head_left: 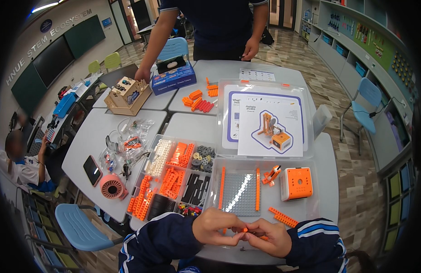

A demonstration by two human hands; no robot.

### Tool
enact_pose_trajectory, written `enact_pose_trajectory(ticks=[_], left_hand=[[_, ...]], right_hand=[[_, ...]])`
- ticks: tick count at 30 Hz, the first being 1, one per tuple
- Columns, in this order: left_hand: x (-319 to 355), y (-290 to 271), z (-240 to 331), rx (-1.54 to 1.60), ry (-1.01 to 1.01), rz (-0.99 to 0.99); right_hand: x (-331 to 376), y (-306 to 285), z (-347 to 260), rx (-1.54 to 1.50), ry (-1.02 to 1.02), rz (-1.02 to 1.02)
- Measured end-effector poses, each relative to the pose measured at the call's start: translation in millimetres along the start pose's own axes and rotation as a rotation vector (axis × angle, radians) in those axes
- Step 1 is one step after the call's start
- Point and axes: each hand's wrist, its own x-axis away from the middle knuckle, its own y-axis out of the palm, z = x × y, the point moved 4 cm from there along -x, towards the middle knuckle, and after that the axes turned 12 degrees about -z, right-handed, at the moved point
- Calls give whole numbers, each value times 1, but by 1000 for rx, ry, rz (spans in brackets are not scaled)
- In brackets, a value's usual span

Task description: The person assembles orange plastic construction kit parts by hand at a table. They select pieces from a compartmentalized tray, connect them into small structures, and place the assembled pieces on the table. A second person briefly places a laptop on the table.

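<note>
At the near edge of the table my left hand (214,227) and my right hand (273,237) meet, their fingertips pinched on a small orange building piece (245,230); the fingers hide most of it. Just beyond them lies a clear plastic case with a grey studded baseplate (240,195) and orange beams (257,189) along its sides. A small orange assembly (271,175), an orange and white cube block (297,184) and a loose orange beam (283,217) are to the right. On the left, a sorting tray (154,139) holds orange, white, black and grey parts.
An instruction sheet (270,125) rests in the raised case lid. Farther left are a phone (92,170), a small pink fan (113,186) and bagged parts. Across the table a person (219,27) reaches toward a wooden model (127,95) beside a blue box (175,78). Loose orange bricks (196,98) lie nearby.
</note>
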Motion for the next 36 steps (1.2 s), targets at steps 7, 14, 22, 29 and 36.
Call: enact_pose_trajectory(ticks=[7,14,22,29,36], left_hand=[[0,0,0,36,-31,12],[0,1,0,29,-36,-10],[-2,1,1,18,-30,-33],[-1,3,-2,13,-63,-14],[-1,3,-4,-3,-64,-13]], right_hand=[[1,0,-4,172,-60,50],[1,-1,-7,214,-118,57],[0,-1,-10,284,-189,90],[1,0,-16,290,-231,166],[1,0,-12,357,-245,154]])
